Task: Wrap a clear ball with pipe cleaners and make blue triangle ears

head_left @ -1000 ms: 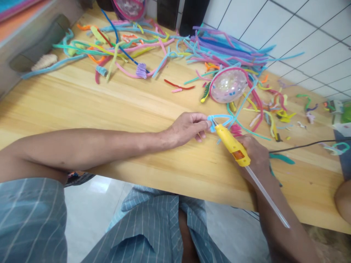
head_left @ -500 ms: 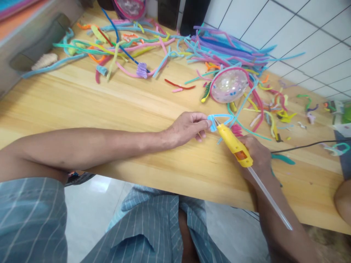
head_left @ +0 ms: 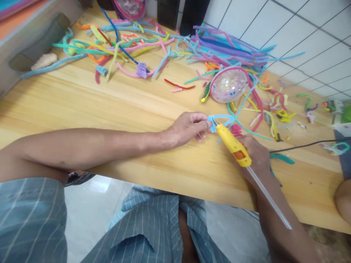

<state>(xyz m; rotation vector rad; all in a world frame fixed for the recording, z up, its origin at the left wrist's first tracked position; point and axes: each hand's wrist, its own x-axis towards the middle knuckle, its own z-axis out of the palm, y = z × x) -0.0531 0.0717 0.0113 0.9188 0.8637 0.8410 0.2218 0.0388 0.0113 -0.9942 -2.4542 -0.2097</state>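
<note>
My left hand (head_left: 192, 126) pinches one end of a light blue pipe cleaner (head_left: 223, 117) bent into a loop, just above the wooden table. My right hand (head_left: 255, 155) is wrapped round a yellow glue gun (head_left: 233, 145). The gun's metal nozzle points at the folded blue end beside my left fingertips; whether it touches is too small to tell. A clear glue stick (head_left: 270, 199) sticks out of the gun's back, over my right forearm. Close to the gun lies a pink crimped pipe cleaner piece (head_left: 236, 130), partly hidden by the right hand.
A clear dome with a pink rim (head_left: 229, 86) sits beyond my hands. Behind it lies a heap of blue and purple pipe cleaners (head_left: 227, 47); more bent pieces spread left and right. A black cord (head_left: 304, 146) runs right, past teal-handled pliers or scissors (head_left: 283, 158). Someone's bare skin shows at the right edge.
The glue gun and my right hand have shifted very slightly left, its nozzle a touch nearer the folded blue end. My left hand stays still.
</note>
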